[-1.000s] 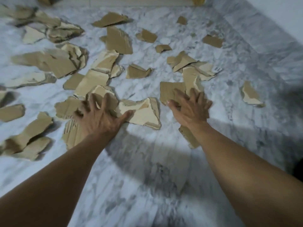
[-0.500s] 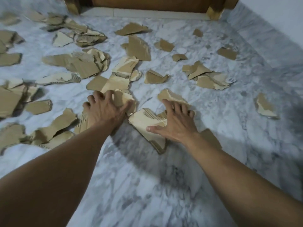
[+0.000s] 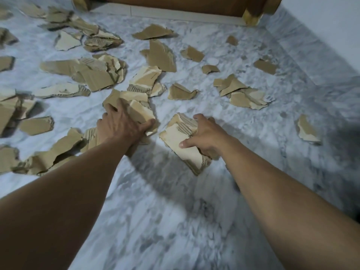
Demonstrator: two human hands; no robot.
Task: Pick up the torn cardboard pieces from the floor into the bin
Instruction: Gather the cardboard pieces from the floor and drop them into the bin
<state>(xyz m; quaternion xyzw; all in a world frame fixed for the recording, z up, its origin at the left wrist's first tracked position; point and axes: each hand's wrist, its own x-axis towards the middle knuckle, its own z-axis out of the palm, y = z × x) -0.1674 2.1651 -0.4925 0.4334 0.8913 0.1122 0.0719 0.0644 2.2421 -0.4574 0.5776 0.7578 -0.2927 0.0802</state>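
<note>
Cardboard pieces (image 3: 159, 55) are strewn over the marble floor (image 3: 175, 221), mostly beyond and left of both hands. A bunch (image 3: 136, 110) is gripped by the left hand (image 3: 120, 126), fingers curled over it, thumb at its near edge. A stack (image 3: 183, 147) is clasped by the right hand (image 3: 208, 137), thumb pressed on top.

1. The floor (image 3: 175, 227) was white marble with grey veining.
2. A plain pale wall (image 3: 331, 24) rose along the right side, above a band of the same marble (image 3: 315, 61).
3. At the far edge stood brown wooden furniture (image 3: 175, 3) over a pale strip (image 3: 185, 15), with a yellowish leg (image 3: 251, 16) at its right corner.
4. The light was dim, and a dark shadow (image 3: 342, 147) lay on the floor at the right.
</note>
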